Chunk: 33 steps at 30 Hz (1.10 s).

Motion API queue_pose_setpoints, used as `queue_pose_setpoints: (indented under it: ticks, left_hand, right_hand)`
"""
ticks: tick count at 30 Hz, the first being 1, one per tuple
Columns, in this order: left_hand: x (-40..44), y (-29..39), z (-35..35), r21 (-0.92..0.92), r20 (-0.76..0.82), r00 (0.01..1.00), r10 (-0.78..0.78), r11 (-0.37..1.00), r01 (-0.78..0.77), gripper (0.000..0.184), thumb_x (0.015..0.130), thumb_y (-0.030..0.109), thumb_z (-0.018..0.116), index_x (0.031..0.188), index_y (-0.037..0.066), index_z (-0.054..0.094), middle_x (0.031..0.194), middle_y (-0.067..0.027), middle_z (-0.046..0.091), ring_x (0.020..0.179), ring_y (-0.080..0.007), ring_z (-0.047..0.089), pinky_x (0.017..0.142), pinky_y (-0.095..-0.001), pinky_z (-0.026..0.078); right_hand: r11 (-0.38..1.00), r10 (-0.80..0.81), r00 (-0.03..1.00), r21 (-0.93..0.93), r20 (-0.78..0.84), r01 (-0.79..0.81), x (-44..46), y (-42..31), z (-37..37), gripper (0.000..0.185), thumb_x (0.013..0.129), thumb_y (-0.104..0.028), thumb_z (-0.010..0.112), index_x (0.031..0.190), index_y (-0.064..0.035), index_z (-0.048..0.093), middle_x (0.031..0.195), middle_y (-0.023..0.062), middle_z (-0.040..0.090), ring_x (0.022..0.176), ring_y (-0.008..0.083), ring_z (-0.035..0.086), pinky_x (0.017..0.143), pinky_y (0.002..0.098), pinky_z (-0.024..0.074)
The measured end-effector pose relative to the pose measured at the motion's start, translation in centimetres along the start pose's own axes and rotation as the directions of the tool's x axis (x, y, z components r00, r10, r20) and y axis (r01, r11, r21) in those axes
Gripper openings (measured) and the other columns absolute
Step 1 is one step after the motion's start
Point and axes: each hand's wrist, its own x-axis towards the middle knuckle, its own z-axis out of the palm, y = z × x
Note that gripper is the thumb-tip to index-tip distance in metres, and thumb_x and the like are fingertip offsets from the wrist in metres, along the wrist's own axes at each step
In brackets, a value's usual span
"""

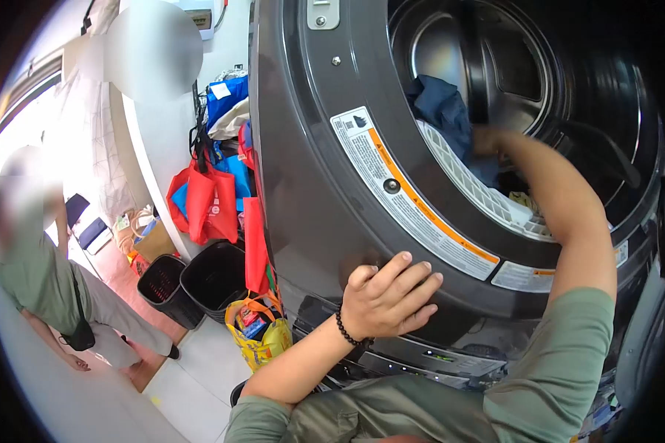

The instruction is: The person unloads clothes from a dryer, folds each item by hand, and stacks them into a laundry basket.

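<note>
My right arm reaches through the round door opening of a dark grey clothes dryer [303,184]. Blurred by motion, my right hand [489,140] grips a dark blue garment [443,111], which stands up bunched at the opening. The fingertips are partly hidden. Below it, a white lint-filter grille [480,196] lines the lower rim. More laundry [523,199] shows dimly inside the drum, partly behind my forearm. With fingers stretched out and nothing held, my left hand [391,295] is at the dryer's front panel, under the orange-striped warning label [421,203]. A black bead bracelet circles that wrist.
Red bags [205,199] hang left of the dryer. Black baskets [214,273] and a yellow bag [260,332] stand on the tiled floor. A person in a green shirt [48,280] appears at far left. The dryer's control panel [436,362] is below my left hand.
</note>
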Motion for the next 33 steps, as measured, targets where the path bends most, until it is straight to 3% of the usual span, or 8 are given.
queue_pose_setpoints:
  ticks: [5,7,10,16,24,29,31,33]
  left_hand:
    - [-0.1,0.0,-0.2,0.002,-0.006,1.0,0.009,1.0,-0.009,0.036,0.083,0.047,0.058,0.11,0.024,0.067,0.111,0.0047,0.062,0.114,-0.017,0.051,0.09,-0.038,0.029]
    - [0.2,0.0,-0.5,-0.036,-0.002,1.0,0.004,0.999,-0.004,0.037,0.081,0.046,0.06,0.11,0.024,0.066,0.111,0.0044,0.062,0.113,-0.0175,0.051,0.088,-0.0385,0.029]
    - [0.5,0.1,-0.9,-0.064,-0.055,0.998,0.007,0.998,-0.01,0.036,0.079,0.044,0.063,0.109,0.025,0.066,0.11,0.0041,0.062,0.113,-0.0183,0.052,0.087,-0.0385,0.029]
    - [1.5,1.9,-5.7,-0.351,0.22,0.971,-0.096,0.921,0.171,0.032,0.082,0.035,0.063,0.109,0.018,0.063,0.114,-0.0045,0.062,0.115,-0.0223,0.052,0.092,-0.0404,0.034]
    - [2.0,3.2,-16.2,-0.945,0.161,0.691,-0.705,0.092,0.314,0.019,0.095,0.021,0.055,0.108,0.007,0.056,0.115,-0.0149,0.062,0.115,-0.0241,0.056,0.102,-0.0415,0.04]
    - [-6.6,4.2,-23.9,-0.88,0.462,0.389,-0.797,-0.359,0.311,0.018,0.095,0.021,0.058,0.102,0.006,0.054,0.11,-0.0154,0.065,0.112,-0.0256,0.058,0.103,-0.0429,0.04]
    - [-9.5,4.7,-28.2,-0.932,0.306,0.444,-0.842,-0.17,0.321,0.019,0.094,0.024,0.058,0.098,0.005,0.053,0.1,-0.0132,0.065,0.103,-0.0263,0.06,0.1,-0.0437,0.042]
    - [-13.3,7.0,-33.4,-0.87,0.348,0.445,-0.825,-0.106,0.482,0.015,0.093,0.019,0.056,0.096,0.004,0.055,0.095,-0.0105,0.064,0.096,-0.0217,0.061,0.091,-0.0375,0.046]
  right_hand:
    - [0.997,0.08,0.66,0.074,-0.747,-0.036,-5.0,5.4,-14.2,0.04,0.085,-0.035,0.06,0.102,0.0008,0.068,0.093,0.0197,0.069,0.087,0.0287,0.065,0.077,0.0436,0.0492]
    - [0.743,0.339,0.349,0.476,-0.874,0.471,-9.3,6.9,-17.1,0.04,0.085,-0.036,0.063,0.105,-0.0021,0.067,0.097,0.0157,0.068,0.089,0.0232,0.063,0.077,0.0383,0.0473]
    - [0.428,0.505,-0.079,0.17,-0.859,0.888,-17.2,2.8,-19.1,0.038,0.083,-0.031,0.064,0.108,-0.0028,0.063,0.097,0.0146,0.067,0.087,0.0242,0.062,0.076,0.0394,0.0466]
    - [0.189,0.114,-0.29,-0.266,-0.95,0.945,-33.4,-25.7,-9.4,0.036,0.08,-0.025,0.062,0.109,-0.0039,0.059,0.087,0.0152,0.064,0.081,0.0323,0.062,0.074,0.0472,0.0466]
    - [-0.345,-0.881,-0.346,-0.062,-0.322,0.936,-48.1,-44.0,11.9,0.035,0.073,-0.025,0.066,0.104,-0.0107,0.06,0.091,0.0127,0.059,0.082,0.0286,0.057,0.075,0.0437,0.0419]
    - [-0.039,-0.352,-0.192,-0.19,-0.916,0.981,-52.3,-36.9,18.1,0.057,0.081,-0.049,0.063,0.12,-0.0093,0.055,0.111,0.0102,0.053,0.103,0.0294,0.049,0.095,0.046,0.0328]
    - [0.353,0.394,0.019,0.171,-0.919,0.92,-50.0,-35.0,24.3,0.074,0.086,-0.057,0.055,0.135,-0.0047,0.039,0.131,0.0148,0.044,0.121,0.0304,0.04,0.105,0.043,0.0291]
    - [-0.23,0.663,0.531,0.532,-0.527,0.815,-48.8,-34.5,27.3,0.083,0.086,-0.064,0.051,0.14,-0.0029,0.034,0.136,0.016,0.044,0.125,0.0314,0.041,0.109,0.0437,0.0291]
